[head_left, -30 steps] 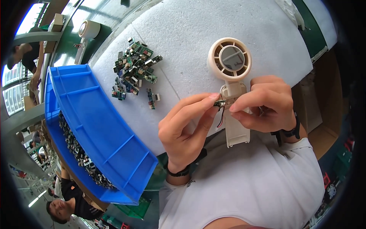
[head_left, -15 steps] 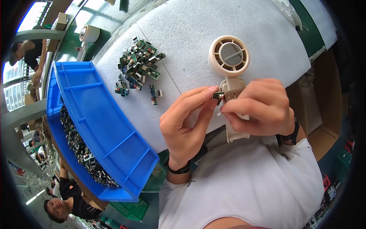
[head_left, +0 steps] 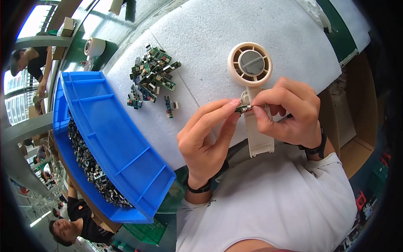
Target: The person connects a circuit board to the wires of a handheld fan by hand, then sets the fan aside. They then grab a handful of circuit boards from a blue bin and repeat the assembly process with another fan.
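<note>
circuit board (head_left: pixel 242 109), small and green, is pinched between left hand (head_left: pixel 205 138) and right hand (head_left: pixel 289 113) fingertips at the cream fan housing (head_left: pixel 252 84) neck, steadying it on the foam mat (head_left: pixel 210 46).

Fan shell (head_left: pixel 252 80): cream, grey hub behind the grille; handle passes under the fingers (head_left: pixel 268 96).
Small board (head_left: pixel 242 109): green, pinched at the fingertips.
Loose boards (head_left: pixel 152 75): green with black and silver parts, well left of the fingers.
Bin (head_left: pixel 105 138): bright blue, dark parts in its far compartment.
Worktop (head_left: pixel 210 38): white foam, fine pebbled texture.
Wristbands (head_left: pixel 312 149): black.
Shirt (head_left: pixel 273 201): white.
</note>
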The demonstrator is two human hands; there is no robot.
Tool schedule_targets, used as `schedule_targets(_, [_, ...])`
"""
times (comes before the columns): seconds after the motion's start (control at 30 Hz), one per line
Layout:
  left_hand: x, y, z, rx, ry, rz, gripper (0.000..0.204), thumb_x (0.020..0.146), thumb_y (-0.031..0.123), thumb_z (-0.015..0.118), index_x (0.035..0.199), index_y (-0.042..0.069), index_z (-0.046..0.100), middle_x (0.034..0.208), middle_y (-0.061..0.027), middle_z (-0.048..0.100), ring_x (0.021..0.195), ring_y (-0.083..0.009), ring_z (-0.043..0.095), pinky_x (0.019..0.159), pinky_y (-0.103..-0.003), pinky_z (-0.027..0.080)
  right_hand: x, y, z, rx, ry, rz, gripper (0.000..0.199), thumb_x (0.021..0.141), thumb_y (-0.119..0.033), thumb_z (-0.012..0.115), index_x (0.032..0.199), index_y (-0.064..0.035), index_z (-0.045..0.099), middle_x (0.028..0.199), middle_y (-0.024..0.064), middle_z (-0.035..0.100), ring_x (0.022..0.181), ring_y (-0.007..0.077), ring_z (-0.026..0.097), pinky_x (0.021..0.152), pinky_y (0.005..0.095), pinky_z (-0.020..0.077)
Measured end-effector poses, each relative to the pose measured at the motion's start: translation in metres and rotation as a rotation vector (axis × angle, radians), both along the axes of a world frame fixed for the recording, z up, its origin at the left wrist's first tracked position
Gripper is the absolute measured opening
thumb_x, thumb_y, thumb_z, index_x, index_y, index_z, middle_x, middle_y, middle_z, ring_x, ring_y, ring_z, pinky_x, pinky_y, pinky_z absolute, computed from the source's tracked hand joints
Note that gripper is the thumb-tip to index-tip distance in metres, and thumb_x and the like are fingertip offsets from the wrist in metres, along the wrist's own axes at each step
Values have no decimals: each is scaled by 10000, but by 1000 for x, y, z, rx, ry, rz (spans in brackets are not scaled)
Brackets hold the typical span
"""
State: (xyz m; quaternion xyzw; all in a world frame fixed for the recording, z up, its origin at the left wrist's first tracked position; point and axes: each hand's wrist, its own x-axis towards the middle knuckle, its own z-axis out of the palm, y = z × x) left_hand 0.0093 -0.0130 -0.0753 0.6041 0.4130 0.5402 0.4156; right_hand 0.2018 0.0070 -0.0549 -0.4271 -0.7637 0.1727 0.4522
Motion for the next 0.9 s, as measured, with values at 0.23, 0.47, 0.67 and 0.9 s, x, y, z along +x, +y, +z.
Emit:
schedule_targets(0.23, [3, 3, -1, 73, 64, 10, 360, 785, -155, 749, 1112, -4, 747, 1054, -169, 739, 928, -231, 729, 797, -288, 564, 4, 2, -2, -1, -2, 14, 171, 711, 4, 772, 843, -87, 713, 678, -12, 581, 485, 68, 503, 429, 231, 381])
schedule_targets(0.47, [8, 3, -4, 151, 109, 16, 355, 774, -153, 759, 1094, 2, 757, 1042, -173, 739, 927, -242, 733, 796, -298, 579, 5, 7, -4, 168, -73, -5, 195, 701, -1, 785, 868, -84, 728, 693, -5, 580, 538, 120, 513, 485, 258, 429])
schedule_targets(0.67, [23, -7, -7, 337, 352, 205, 394, 753, -173, 751, 1114, -15, 748, 1077, -192, 718, 922, -278, 732, 777, -325, 603, -3, -6, -5, 21, 15, -54, 201, 701, 18, 772, 880, -63, 725, 678, -9, 566, 550, 126, 489, 494, 257, 408])
schedule_targets(0.9, [22, -12, -9, 447, 468, 256, 356, 765, -182, 739, 1099, -58, 733, 1064, -227, 687, 931, -317, 730, 793, -348, 627, -15, -9, -10, 0, 94, -72, 212, 711, 45, 746, 905, -36, 714, 658, -19, 539, 563, 116, 465, 494, 247, 360])
